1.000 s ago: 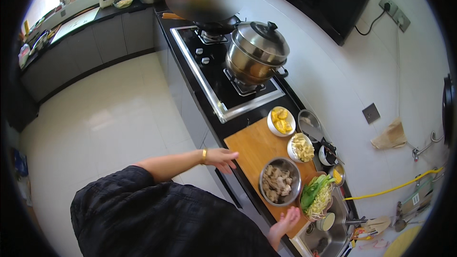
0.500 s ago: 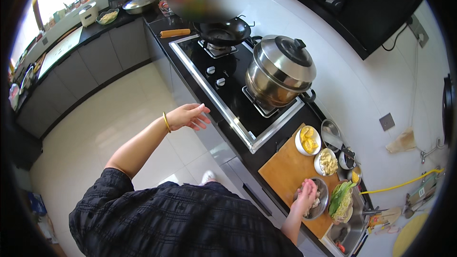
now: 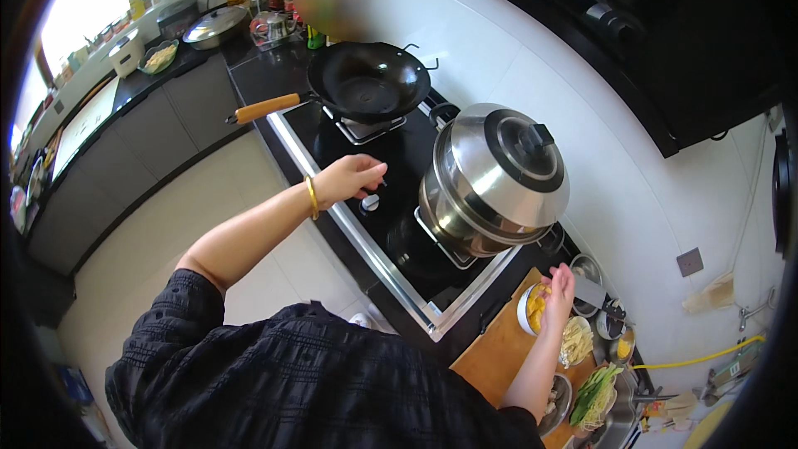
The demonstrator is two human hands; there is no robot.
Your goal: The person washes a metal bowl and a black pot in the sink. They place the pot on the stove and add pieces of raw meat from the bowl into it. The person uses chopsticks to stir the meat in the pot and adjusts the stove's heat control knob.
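My left hand (image 3: 349,179), with a gold bangle on the wrist, reaches over the black glass hob (image 3: 391,158). Its fingers are pinched on a control knob, just above a second round knob (image 3: 370,202). Behind it a black wok (image 3: 368,81) with a wooden handle sits on the far burner. A large steel pot with a lid (image 3: 497,179) stands on the near burner. My right hand (image 3: 559,293) grips the rim of a small steel bowl of yellow food (image 3: 534,309) on the wooden cutting board (image 3: 499,357).
More bowls stand by the board: pale shreds (image 3: 575,341), meat pieces (image 3: 555,403), leafy greens (image 3: 594,395). Bottles and a lidded pan (image 3: 214,27) crowd the far counter. The white tiled floor (image 3: 150,233) lies to the left.
The view has swung toward the hob. My left hand moved from the hob's edge onto the knobs and closed. My right hand went from the meat bowl to the bowl of yellow food.
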